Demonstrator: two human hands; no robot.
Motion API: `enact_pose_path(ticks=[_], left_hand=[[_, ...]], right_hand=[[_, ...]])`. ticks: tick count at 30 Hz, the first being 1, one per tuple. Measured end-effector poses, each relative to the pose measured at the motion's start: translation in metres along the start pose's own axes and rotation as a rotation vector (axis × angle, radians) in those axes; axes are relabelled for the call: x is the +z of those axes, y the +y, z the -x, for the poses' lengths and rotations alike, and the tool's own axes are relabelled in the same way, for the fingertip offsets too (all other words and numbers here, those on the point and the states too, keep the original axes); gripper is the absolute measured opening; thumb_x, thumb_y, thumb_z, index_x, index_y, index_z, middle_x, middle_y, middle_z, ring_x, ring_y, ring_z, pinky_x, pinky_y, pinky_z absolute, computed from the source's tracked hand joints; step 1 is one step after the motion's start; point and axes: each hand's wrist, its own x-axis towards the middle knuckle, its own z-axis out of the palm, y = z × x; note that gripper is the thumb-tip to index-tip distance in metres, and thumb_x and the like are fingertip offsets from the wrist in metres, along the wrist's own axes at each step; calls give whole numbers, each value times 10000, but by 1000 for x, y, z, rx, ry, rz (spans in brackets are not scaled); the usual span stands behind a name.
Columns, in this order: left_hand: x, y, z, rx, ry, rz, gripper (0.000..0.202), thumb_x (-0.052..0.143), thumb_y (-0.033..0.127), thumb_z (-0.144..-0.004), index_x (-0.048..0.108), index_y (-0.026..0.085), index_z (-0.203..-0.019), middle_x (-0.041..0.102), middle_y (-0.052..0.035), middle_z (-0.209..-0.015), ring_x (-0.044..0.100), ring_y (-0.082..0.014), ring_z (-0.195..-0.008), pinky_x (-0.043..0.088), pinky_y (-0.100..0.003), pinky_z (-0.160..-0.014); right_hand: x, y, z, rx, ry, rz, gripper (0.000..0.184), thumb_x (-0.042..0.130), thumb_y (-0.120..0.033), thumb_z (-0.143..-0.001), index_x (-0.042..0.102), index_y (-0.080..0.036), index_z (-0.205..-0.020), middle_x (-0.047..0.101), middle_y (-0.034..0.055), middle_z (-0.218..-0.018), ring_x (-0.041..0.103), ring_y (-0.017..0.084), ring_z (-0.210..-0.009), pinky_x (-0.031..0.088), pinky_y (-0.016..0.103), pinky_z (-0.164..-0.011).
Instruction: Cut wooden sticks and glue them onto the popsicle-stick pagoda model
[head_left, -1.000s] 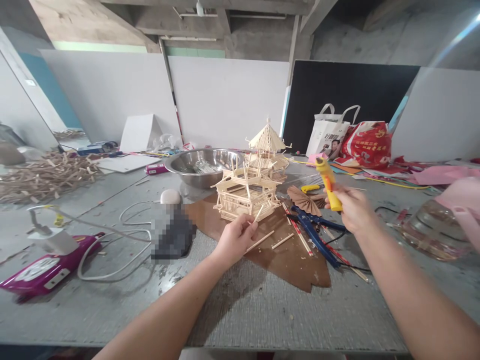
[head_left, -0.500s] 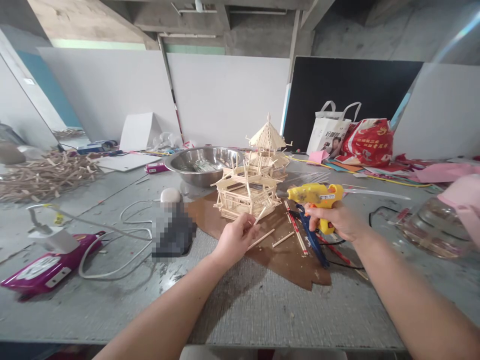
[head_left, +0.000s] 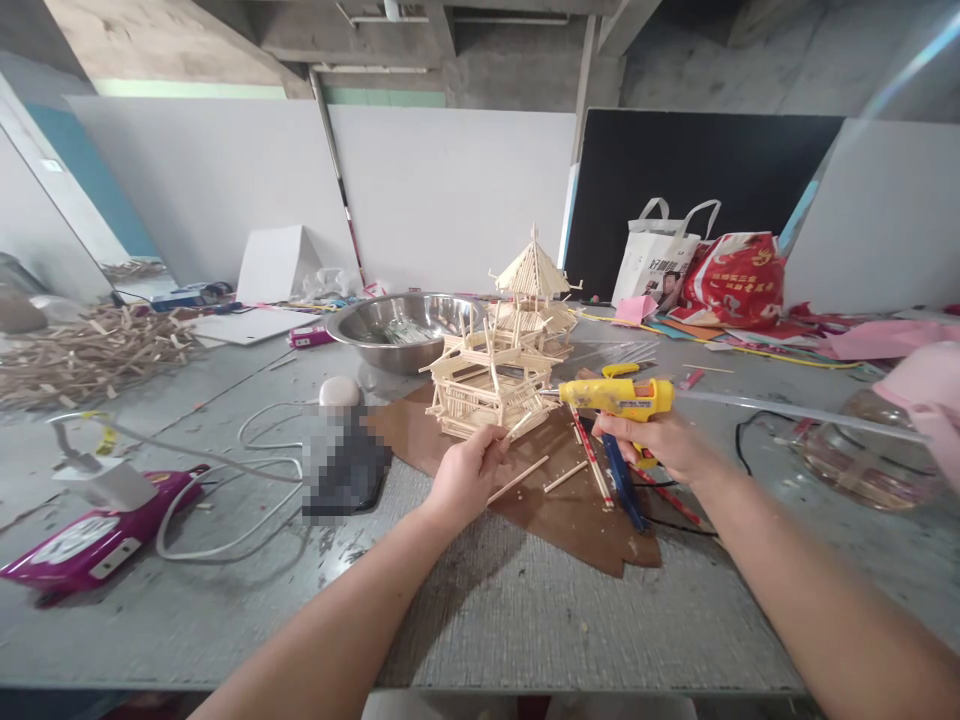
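A small pagoda model (head_left: pixel 495 375) built of thin wooden sticks stands on a brown paper sheet (head_left: pixel 577 510) in the middle of the grey table (head_left: pixel 525 620). My left hand (head_left: pixel 465 475) pinches a short wooden stick (head_left: pixel 514 428) at the model's lower front edge. My right hand (head_left: pixel 660 440) grips a yellow glue gun (head_left: pixel 619 397), level, with its nozzle pointing left at the model's right side. A clear glue stick juts from the gun's back toward the right.
Loose sticks and blue-handled pliers (head_left: pixel 619 480) lie on the brown sheet. A steel bowl (head_left: pixel 401 330) stands behind the model. At left are a magenta device (head_left: pixel 82 535) with white cable and a pile of wood strips (head_left: pixel 90 350). Bags (head_left: pixel 731 280) and a glass jar (head_left: pixel 862 455) sit at right.
My right hand has swung the glue gun from upright down to level and moved it left, so its nozzle now nears the model. My left hand stays at the model's base with the stick.
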Motion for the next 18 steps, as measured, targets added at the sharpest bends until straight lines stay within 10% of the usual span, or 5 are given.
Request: enact_pose_path(ticks=[18], left_hand=[[-1,3,-1,14,4,34,208,347,333,-809,496,190,-787,585,31,-639,532,-87,-595,392,-188,-593]], right_hand=[[7,-7,3,82,-20,-19,221,654,-370,-578,563,-175,-626,554,-30,-511,360,28,-301,282,182,-290]])
